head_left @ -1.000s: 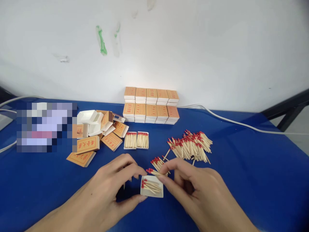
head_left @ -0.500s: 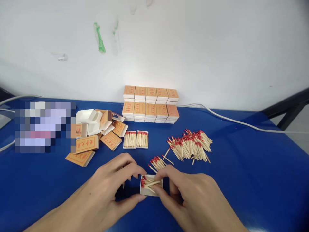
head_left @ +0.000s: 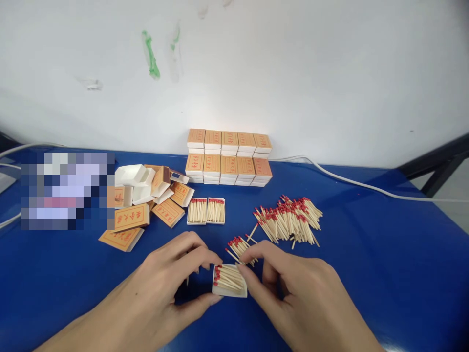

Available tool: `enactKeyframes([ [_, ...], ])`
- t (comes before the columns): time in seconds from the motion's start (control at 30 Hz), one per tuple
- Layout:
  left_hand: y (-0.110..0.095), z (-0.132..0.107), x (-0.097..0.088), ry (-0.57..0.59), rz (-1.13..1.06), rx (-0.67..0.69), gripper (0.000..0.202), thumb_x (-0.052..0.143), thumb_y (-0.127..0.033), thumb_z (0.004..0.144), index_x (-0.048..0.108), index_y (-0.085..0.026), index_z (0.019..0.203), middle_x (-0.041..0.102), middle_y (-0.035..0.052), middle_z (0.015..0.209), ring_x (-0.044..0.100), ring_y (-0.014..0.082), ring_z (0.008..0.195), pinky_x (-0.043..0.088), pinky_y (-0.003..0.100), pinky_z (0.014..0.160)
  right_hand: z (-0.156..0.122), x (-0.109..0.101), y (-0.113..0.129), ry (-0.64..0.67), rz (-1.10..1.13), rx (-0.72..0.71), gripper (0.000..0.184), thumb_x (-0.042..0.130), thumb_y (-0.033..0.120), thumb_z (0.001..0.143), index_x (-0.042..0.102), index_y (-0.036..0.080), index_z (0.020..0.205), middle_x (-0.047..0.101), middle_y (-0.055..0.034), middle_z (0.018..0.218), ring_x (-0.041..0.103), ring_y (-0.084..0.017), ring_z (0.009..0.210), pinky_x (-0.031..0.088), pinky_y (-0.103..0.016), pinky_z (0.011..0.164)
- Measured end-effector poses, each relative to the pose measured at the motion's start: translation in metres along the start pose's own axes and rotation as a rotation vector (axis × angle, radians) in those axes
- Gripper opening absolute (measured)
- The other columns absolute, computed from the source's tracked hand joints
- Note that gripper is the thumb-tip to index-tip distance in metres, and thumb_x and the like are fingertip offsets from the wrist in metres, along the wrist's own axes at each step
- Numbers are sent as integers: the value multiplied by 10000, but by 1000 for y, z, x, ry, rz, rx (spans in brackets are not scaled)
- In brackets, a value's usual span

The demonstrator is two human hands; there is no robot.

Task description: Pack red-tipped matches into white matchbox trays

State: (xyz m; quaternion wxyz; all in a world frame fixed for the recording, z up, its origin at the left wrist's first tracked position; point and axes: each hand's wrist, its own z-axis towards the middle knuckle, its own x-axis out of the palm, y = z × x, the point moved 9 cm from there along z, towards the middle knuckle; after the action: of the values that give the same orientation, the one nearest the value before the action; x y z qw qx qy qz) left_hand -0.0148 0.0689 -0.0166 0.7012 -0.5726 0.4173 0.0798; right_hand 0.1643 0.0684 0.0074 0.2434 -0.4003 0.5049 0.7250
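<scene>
My left hand (head_left: 179, 281) grips a small white matchbox tray (head_left: 230, 295) by its left end, index finger on the far edge and thumb on the near one. Inside the tray lie several red-tipped matches (head_left: 227, 277), heads toward the left. My right hand (head_left: 284, 283) is at the tray's far right corner, thumb and index fingertips close together. Whether a match is between them I cannot make out. Just beyond those fingertips is a small loose bunch of matches (head_left: 242, 246), partly covered by the right index finger.
Two filled trays (head_left: 206, 211) stand side by side beyond my hands. A larger heap of matches (head_left: 291, 220) lies to the right. Stacked matchboxes (head_left: 229, 166) line the wall. Sleeves and trays (head_left: 146, 195) are piled at left. A white cable (head_left: 348, 183) runs behind on the right.
My right hand has drawn back from inside the tray to its far right corner, near the small bunch. The matches in the tray now lie more evenly. My left hand holds still.
</scene>
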Motion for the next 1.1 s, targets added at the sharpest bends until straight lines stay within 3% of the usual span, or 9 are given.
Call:
enactKeyframes([
  [0.37, 0, -2, -1, -15, -4, 16, 305, 768, -210, 1008, 718, -402, 1239, 685, -72, 1149, 673, 94, 825, 537, 233, 723, 7, 9, -7, 28, -5, 37, 171, 716, 249, 1039, 714, 266, 869, 573, 117, 543, 493, -90, 402, 337, -234, 429],
  [0.8, 1, -1, -1, 5, -6, -36, 200, 746, -256, 1023, 745, -361, 1193, 707, -35, 1162, 716, 132, 869, 564, 251, 717, 5, 5, 3, 154, 83, -39, 74, 722, 252, 1054, 735, 290, 992, 641, 124, 621, 539, -84, 449, 393, -208, 476],
  [0.87, 0, -1, -2, -4, -11, -24, 208, 748, -243, 1016, 748, -354, 1192, 706, -29, 1145, 705, 128, 832, 561, 247, 702, 6, 0, 0, 93, 42, -23, 94, 706, 324, 1078, 745, 296, 998, 644, 120, 609, 545, -88, 437, 388, -221, 468],
  [0.97, 0, -1, -1, -13, 1, -12, 248, 766, -224, 1001, 741, -363, 1204, 695, -37, 1128, 660, 108, 756, 547, 238, 675, 10, -18, -6, -121, -113, 16, 254, 612, 436, 1133, 763, 282, 1000, 636, 102, 568, 570, -104, 408, 385, -255, 464],
  [1.1, 0, -2, -1, -25, 21, 10, 290, 757, -204, 997, 727, -372, 1232, 688, -42, 1147, 656, 102, 757, 537, 242, 684, 14, -29, -13, -329, -371, 77, 356, 576, 475, 1122, 770, 275, 900, 614, 76, 511, 579, -165, 376, 330, -304, 457],
])
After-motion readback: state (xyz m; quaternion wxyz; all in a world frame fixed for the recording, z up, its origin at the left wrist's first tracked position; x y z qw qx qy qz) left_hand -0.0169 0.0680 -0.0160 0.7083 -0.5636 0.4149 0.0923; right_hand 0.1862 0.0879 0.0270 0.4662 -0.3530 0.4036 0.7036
